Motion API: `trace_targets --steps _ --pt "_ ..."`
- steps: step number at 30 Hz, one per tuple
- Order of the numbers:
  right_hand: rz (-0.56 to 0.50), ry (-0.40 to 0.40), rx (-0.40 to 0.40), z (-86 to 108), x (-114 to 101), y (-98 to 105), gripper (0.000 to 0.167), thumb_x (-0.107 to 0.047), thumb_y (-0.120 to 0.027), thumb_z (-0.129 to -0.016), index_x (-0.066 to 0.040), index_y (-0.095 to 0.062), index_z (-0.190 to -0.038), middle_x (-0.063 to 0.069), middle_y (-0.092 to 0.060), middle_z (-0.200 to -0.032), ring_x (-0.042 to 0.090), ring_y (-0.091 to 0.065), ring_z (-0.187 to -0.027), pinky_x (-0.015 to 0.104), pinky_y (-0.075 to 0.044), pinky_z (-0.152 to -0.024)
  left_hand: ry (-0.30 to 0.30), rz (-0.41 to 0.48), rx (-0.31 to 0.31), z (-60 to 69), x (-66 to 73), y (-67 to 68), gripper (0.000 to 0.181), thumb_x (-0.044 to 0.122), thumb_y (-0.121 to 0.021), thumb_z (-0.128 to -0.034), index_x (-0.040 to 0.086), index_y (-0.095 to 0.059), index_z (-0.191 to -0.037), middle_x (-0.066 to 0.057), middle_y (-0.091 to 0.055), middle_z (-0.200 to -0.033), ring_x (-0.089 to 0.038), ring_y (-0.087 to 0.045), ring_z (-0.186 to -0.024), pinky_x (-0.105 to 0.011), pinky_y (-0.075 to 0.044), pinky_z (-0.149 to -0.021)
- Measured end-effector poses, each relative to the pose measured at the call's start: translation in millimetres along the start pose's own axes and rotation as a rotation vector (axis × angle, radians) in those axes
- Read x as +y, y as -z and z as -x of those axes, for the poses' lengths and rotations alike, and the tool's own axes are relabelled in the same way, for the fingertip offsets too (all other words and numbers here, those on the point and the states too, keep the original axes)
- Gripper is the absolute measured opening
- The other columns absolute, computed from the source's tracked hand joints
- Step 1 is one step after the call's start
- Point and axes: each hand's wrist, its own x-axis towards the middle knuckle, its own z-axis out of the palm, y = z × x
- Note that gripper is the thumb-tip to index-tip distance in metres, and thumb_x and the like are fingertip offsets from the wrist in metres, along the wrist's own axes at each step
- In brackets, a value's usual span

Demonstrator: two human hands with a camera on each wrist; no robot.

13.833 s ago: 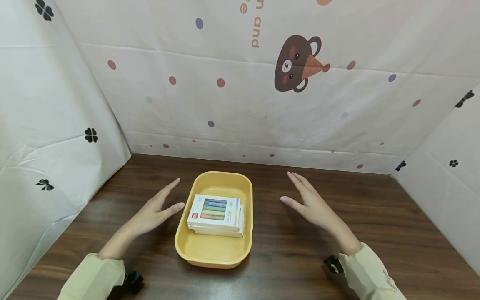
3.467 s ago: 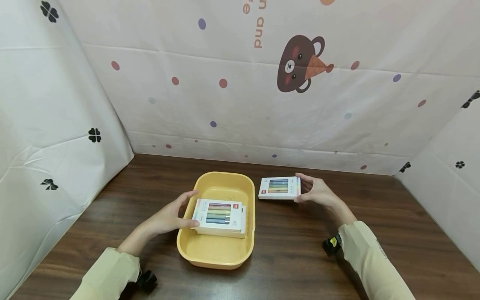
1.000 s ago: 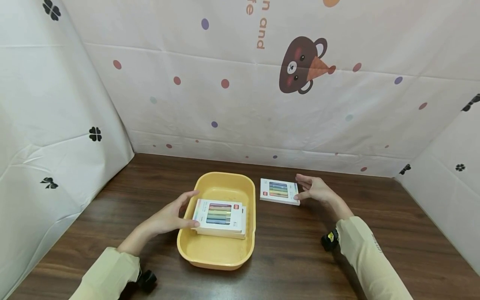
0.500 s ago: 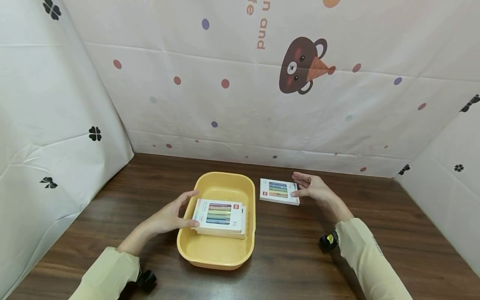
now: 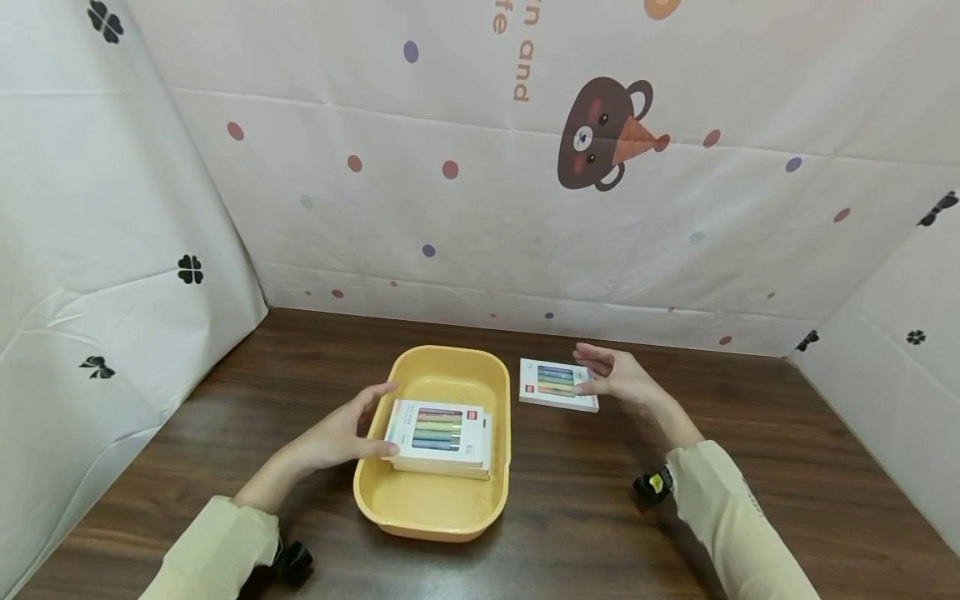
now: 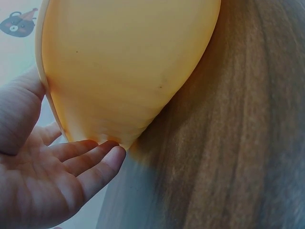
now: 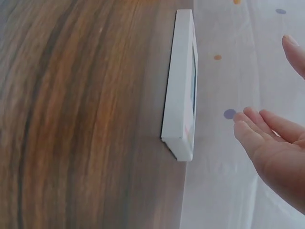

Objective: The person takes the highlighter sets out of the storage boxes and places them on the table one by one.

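A yellow plastic tray [image 5: 427, 512] stands on the table, holding a short stack of white boxes. The top box [image 5: 472, 433] shows coloured pens through its window; another lies under it. My left hand [image 5: 333, 433] grips the tray's left side: thumb and forefinger reach over the rim, while the other fingers [image 6: 102, 169] press the outer wall. The thumb tip lies by the top box's left edge. One more white pen box [image 5: 558, 402] lies flat on the table, right of the tray. My right hand [image 5: 622, 379] hovers over its right end, thumb and fingers apart, not touching it.
A dark wood-grain table [image 5: 585, 517] carries everything. White printed cloth [image 5: 487, 275] rises along the back and both sides. A black wrist camera [image 5: 654, 485] is strapped at the right cuff, another dark one [image 5: 294, 562] at the left.
Earlier the flat pen box left the tray's stack and came to the table, held by my right hand. That hand has since let go and drifted slightly left over it. My left hand stays put.
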Motion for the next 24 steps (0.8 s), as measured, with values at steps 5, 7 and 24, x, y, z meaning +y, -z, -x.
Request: trace_targets --steps 5,7,24 --pt "-0.004 0.024 0.0 1.1 -4 -4 0.077 0.005 -0.07 -0.074 0.011 -0.026 -0.137 0.03 -0.029 -0.14 0.037 -0.028 -0.13 0.037 -0.028 -0.102 0.002 -0.006 0.001 -0.1 -0.3 0.1 0.087 0.031 -0.078 -0.0702 0.014 -0.028 -0.14 -0.023 -0.032 -0.14 -0.045 -0.025 -0.128 -0.064 -0.026 -0.095" --pt "-0.017 0.03 -0.003 2.0 -7 -7 0.076 0.005 -0.069 -0.074 0.011 -0.026 -0.137 0.03 -0.029 -0.14 0.037 -0.029 -0.13 0.038 -0.028 -0.102 0.002 -0.009 0.001 -0.1 -0.2 0.1 0.087 0.031 -0.077 -0.0703 0.014 -0.028 -0.14 -0.023 -0.032 -0.14 -0.045 -0.026 -0.127 -0.063 -0.027 -0.095" --pt "-0.038 0.076 -0.022 7.4 -24 -33 0.079 -0.003 -0.076 -0.07 0.008 -0.034 -0.135 0.026 -0.041 -0.134 0.037 -0.037 -0.126 0.038 -0.032 -0.101 -0.001 -0.011 0.006 0.5 0.6 -0.2 0.087 0.032 -0.077 -0.0705 0.014 -0.029 -0.14 -0.023 -0.032 -0.139 -0.044 -0.027 -0.127 -0.062 -0.027 -0.096"
